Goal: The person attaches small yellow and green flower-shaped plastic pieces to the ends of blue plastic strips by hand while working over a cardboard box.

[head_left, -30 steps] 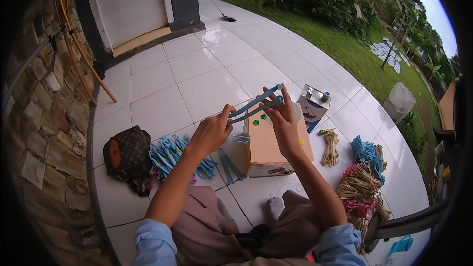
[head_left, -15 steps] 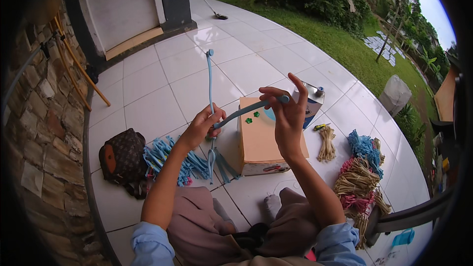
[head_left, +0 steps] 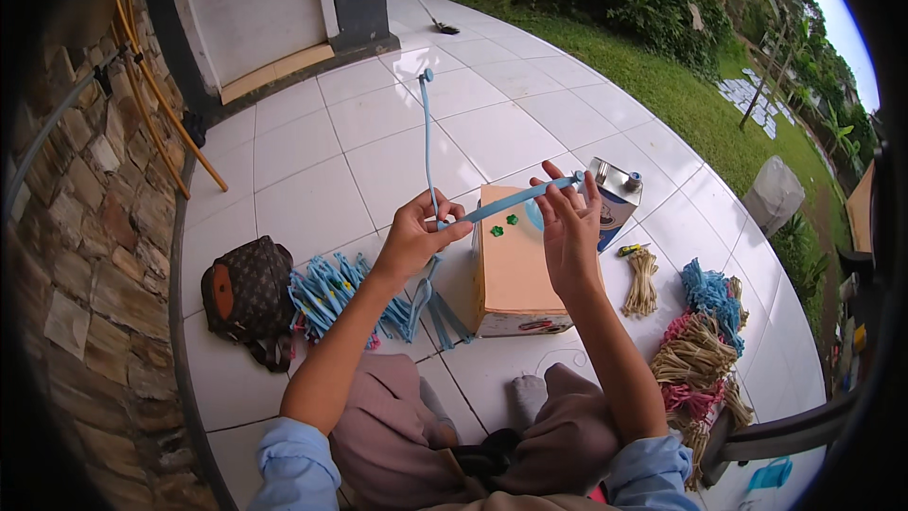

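Note:
My left hand [head_left: 424, 235] is closed in a pinch on a light-blue strap [head_left: 506, 202]. The strap runs up and right to my right hand [head_left: 572, 232], whose fingers are round it near its knobbed end. From the left hand a thinner blue length [head_left: 427, 137] rises to another knobbed tip, and blue loops [head_left: 422, 301] hang beneath. Below and behind the strap stands a box with a tan top [head_left: 520, 279]; two green flower-shaped pieces [head_left: 504, 225] and a light-blue round thing, partly hidden by the right hand, lie on it.
Blue straps [head_left: 326, 298] lie heaped beside a brown patterned bag [head_left: 248, 289] on the left. Right of the box are a metal can [head_left: 619, 197], a tan cord bundle [head_left: 640, 284] and piled blue, tan and pink cords [head_left: 700, 350]. A stone wall [head_left: 85, 322] borders the left.
My right hand's fingers, spread before, have drawn in round the strap's end. The strap is now straighter between my hands. The whole view has shifted slightly.

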`<state>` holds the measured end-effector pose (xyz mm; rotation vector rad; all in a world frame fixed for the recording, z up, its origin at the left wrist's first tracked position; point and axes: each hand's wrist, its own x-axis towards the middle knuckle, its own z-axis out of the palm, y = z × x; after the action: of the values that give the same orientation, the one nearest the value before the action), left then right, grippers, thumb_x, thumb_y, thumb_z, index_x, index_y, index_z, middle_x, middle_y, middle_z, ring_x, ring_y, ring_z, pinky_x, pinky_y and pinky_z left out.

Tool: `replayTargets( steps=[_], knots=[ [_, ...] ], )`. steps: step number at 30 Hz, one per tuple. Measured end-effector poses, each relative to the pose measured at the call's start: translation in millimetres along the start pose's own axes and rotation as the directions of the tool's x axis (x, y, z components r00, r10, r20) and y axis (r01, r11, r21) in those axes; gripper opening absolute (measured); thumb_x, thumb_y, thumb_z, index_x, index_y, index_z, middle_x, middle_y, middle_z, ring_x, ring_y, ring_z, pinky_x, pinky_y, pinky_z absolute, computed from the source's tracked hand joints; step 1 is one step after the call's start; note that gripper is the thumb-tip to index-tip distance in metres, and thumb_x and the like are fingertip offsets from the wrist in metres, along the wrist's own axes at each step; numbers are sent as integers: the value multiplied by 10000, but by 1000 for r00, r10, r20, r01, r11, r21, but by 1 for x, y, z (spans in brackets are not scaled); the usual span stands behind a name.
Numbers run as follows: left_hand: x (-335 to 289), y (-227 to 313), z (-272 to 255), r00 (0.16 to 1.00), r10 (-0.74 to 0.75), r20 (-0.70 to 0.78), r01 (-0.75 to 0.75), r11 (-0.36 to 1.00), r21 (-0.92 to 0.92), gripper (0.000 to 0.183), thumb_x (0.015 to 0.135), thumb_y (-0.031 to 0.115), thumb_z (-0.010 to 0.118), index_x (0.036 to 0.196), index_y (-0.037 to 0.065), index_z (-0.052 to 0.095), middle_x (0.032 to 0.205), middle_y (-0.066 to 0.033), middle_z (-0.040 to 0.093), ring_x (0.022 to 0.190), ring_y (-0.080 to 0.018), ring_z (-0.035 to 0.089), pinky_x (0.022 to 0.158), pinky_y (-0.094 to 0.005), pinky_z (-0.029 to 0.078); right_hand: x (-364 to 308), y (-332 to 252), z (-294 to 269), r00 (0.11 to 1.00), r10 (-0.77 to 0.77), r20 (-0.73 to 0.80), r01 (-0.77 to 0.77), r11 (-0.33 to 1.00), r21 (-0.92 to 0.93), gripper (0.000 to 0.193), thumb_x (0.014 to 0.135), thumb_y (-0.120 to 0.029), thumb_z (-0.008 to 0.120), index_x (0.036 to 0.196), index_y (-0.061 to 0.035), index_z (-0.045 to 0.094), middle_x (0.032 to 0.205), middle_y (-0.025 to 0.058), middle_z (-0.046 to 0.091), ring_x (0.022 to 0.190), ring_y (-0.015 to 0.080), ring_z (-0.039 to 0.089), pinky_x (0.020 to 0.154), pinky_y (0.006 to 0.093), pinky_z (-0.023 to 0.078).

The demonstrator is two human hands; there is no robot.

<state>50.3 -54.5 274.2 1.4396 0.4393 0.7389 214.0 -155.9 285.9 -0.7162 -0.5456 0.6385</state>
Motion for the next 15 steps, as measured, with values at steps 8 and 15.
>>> replayTargets(
  steps=[8,15],
  knots=[
    [3,-17,5,1000,22,7,-22,994,107,295,754,85,678,731,116,386,837,5,560,643,-21,526,567,-162,377,-9,9,-2,989,-28,148,69,958,-279,765,801,13,577,1328,-110,36,1039,190,555,892,224,589,819,320,462],
    [8,-29,29,999,44,-22,-42,996,78,317,743,72,679,710,128,369,836,7,561,587,-4,439,528,-151,337,-8,7,-19,975,-137,177,197,901,-387,714,811,48,529,1328,-89,56,949,173,588,864,203,595,792,306,479]
  ],
)
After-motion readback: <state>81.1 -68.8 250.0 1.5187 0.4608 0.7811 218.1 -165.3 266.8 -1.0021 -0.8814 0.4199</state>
